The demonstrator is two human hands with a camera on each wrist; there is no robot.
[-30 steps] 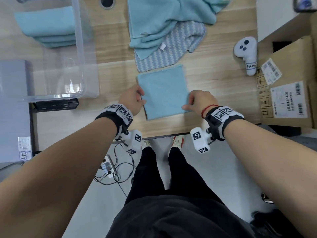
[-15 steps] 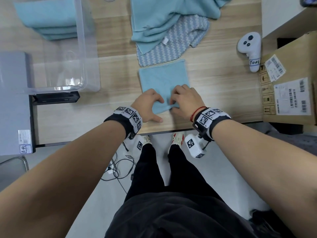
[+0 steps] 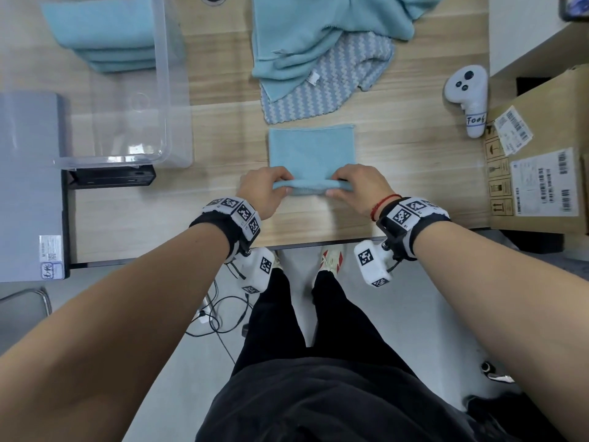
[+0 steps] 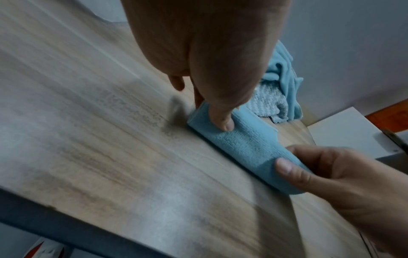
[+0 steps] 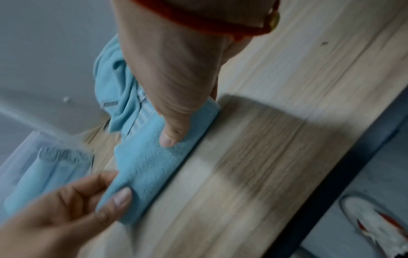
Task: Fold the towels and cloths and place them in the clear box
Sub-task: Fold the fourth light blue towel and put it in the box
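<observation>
left hand (image 3: 263, 189) and right hand (image 3: 358, 186), pinch grip on blue cloth (image 3: 312, 151) near fold

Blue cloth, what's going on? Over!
Left hand and right hand pinch blue cloth near edge, lifted. Clear box left, holding folded towels. Nothing between.

Office or lab: wooden desk (image 3: 414, 173), VR controller (image 3: 468, 94), labelled carton (image 3: 541, 173).
</observation>
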